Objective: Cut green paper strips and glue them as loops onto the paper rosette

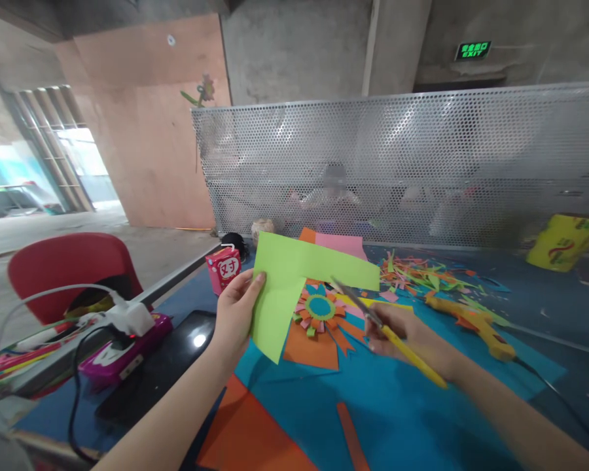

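A light green sheet of paper [279,288], cut into an angled shape with a strip reaching right, is pinched at its left edge by my left hand [238,307]. My right hand [397,333] grips yellow-handled scissors [373,317], whose blades point up and left at the strip's lower edge. Whether the blades touch the paper I cannot tell. Just below lies a paper flower [321,307] with a teal centre and orange, pink and green petals, partly covered by the green sheet. Under it is an orange paper piece [311,353].
A yellow glue gun [476,324] with a cord lies at right, near a heap of paper scraps [422,271]. A red drink carton [223,268], a black tablet [157,366] and a purple power strip [122,353] sit at left. A perforated metal screen [397,170] stands behind.
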Available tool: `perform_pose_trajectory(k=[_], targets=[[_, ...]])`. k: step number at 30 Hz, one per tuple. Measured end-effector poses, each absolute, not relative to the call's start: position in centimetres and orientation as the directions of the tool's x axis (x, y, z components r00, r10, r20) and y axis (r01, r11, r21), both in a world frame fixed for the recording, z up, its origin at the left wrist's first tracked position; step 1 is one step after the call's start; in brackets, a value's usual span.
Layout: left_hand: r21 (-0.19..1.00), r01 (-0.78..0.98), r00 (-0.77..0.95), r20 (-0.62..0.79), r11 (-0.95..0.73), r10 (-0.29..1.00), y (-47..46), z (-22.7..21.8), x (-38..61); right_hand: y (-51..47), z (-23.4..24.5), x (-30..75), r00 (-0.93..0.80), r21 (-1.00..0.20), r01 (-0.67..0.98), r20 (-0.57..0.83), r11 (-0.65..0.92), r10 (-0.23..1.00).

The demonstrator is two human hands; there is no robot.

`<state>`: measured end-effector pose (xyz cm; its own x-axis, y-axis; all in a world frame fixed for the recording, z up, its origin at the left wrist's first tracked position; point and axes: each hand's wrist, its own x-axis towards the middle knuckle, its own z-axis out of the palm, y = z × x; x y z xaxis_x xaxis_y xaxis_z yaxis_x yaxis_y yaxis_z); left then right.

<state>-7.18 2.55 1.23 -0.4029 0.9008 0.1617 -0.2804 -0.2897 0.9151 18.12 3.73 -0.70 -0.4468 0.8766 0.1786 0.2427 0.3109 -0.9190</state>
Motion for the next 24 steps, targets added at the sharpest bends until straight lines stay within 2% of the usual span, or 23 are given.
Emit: perform_pose_trajectory(k=[4, 8, 12, 17, 21, 24], targets=[[0.883, -0.372, -0.426, 0.111, -0.286, 0.898, 2.5, 1.6, -7.2, 3.4, -0.9, 18.0, -0.5, -0.881, 0.336, 0.134, 0.334, 0.856], [0.889, -0.36, -0.375, 0.14, -0.284, 0.916, 2.5, 1.6, -7.1, 3.7, -0.8, 17.6, -0.466, -0.867, 0.356, 0.159, 0.349, 0.87], [0.911, -0.323, -0.315, 0.15, -0.254, 0.937, 2.4, 1.3, -6.9, 3.9, -1.1, 17.8, -0.477, -0.9, 0.316, 0.123, 0.3, 0.87], [0.902, -0.333, -0.326, 0.161, -0.273, 0.931, 2.4, 1.3, -7.0, 4.0, -2.0, 18.3, -0.468, -0.934, 0.273, 0.081, 0.231, 0.88], [0.915, -0.28, -0.299, 0.205, -0.291, 0.932, 2.3, 1.1, -7.0, 3.8, -2.0, 18.4, -0.448, -0.94, 0.222, 0.137, 0.258, 0.884], [0.925, -0.237, -0.268, 0.232, -0.297, 0.935, 2.2, 1.0, -6.9, 3.7, -1.8, 18.4, -0.296, -0.943, 0.141, 0.25, 0.301, 0.922]])
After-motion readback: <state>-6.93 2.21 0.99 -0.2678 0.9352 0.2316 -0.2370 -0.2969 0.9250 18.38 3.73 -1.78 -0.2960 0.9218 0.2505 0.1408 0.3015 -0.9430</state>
